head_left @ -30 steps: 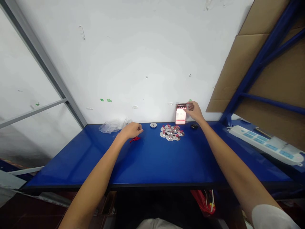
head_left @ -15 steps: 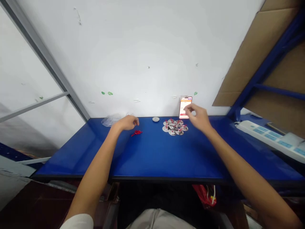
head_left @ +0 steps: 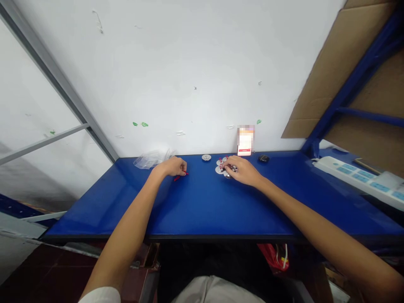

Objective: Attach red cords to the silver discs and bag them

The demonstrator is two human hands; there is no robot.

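My left hand [head_left: 174, 166] is low over the table, its fingertips pinched on a small bundle of red cord [head_left: 177, 178]. My right hand [head_left: 243, 170] reaches over a cluster of small silver finger cymbals [head_left: 219, 170], round discs with domed middles and red cord loops. Its thumb and fingers are closed on one cymbal in the pile; the hand hides much of the cluster. A single silver disc [head_left: 206, 158], with no red loop visible, lies apart between my two hands, near the wall.
Clear plastic bags [head_left: 148, 160] lie at the back left of the blue table [head_left: 202, 210]. A lit phone [head_left: 245, 143] leans on the wall behind the cymbals. A small black object [head_left: 263, 158] sits right of it. A white power strip [head_left: 356, 176] lies at the right.
My right hand has come down and left from in front of the phone onto the cymbals. My left hand has lowered slightly onto the red cord.
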